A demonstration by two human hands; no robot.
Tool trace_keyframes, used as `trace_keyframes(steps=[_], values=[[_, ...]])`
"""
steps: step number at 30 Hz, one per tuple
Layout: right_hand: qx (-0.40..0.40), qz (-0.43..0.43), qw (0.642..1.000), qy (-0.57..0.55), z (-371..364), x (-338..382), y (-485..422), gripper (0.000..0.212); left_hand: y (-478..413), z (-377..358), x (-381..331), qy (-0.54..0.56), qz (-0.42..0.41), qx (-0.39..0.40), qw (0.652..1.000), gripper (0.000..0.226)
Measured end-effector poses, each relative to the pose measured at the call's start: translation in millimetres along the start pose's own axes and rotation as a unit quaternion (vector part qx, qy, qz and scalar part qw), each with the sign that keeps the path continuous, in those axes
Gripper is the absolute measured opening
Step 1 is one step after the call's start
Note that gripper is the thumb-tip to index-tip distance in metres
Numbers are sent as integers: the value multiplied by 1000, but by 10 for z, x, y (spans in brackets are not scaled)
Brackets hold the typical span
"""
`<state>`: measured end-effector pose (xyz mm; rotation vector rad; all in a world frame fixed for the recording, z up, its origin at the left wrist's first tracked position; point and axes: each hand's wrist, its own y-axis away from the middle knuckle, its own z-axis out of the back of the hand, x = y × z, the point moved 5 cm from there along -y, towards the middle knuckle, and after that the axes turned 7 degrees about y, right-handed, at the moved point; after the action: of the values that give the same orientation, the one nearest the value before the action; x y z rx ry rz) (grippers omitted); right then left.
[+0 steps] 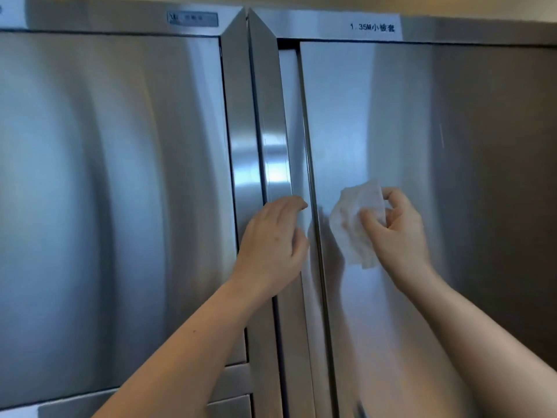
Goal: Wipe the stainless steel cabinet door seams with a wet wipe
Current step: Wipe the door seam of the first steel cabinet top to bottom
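Observation:
Two stainless steel cabinets fill the view, a left door [105, 191] and a right door [422, 146]. A vertical seam [310, 164] runs down the left edge of the right door. My right hand [398, 230] pinches a crumpled white wet wipe [354, 221] between thumb and fingers, just right of that seam, against the right door. My left hand [274, 245] lies on the vertical frame strip [271, 140] between the cabinets, its fingers curled at the strip's right edge next to the seam.
A white label with printed text [372, 27] sits on the top rail above the right door. A small metal plate [193, 19] is fixed above the left door. Drawer-like panels [229, 399] show at the bottom centre.

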<state>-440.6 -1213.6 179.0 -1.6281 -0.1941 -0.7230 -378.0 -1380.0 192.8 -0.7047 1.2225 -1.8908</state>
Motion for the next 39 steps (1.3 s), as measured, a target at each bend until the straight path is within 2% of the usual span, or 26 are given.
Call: trace_keyframes(steps=[4, 7, 10, 13, 16, 18, 21, 24, 26, 31, 34, 39], values=[[-72, 14, 997, 9, -5, -59, -363, 16, -234, -101, 152, -62, -8, 15, 998, 43], [-175, 98, 977, 71, -15, 94, -592, 4, -512, -132, 227, -143, -51, 23, 988, 46], [-216, 254, 918, 213, -212, 402, -758, 6, -834, -57, 295, -196, -74, 3, 978, 47], [-212, 391, 852, 277, -550, 560, -764, 15, -985, 46, 400, -234, -81, -29, 968, 46], [-196, 448, 821, 294, -776, 536, -689, 21, -990, 58, 491, -267, -85, -22, 960, 58], [-184, 457, 824, 281, -827, 481, -676, 23, -988, 39, 531, -280, -84, -14, 956, 60], [-126, 435, 850, 268, -877, 411, -710, 27, -994, 36, 541, -291, -93, -29, 952, 59], [-13, 367, 881, 299, -957, 322, -754, 47, -986, 38, 547, -291, -100, -42, 951, 58], [28, 343, 882, 320, -976, 283, -775, 58, -986, 33, 559, -295, -101, -43, 949, 58], [47, 306, 861, 403, -992, 250, -898, 67, -993, 25, 585, -309, -108, -54, 943, 58], [47, 301, 856, 417, -1000, 372, -1098, 58, -998, 31, 582, -317, -111, -60, 940, 58], [31, 285, 862, 419, -1027, 762, -1622, 56, -1000, 27, 587, -326, -108, -58, 937, 59]])
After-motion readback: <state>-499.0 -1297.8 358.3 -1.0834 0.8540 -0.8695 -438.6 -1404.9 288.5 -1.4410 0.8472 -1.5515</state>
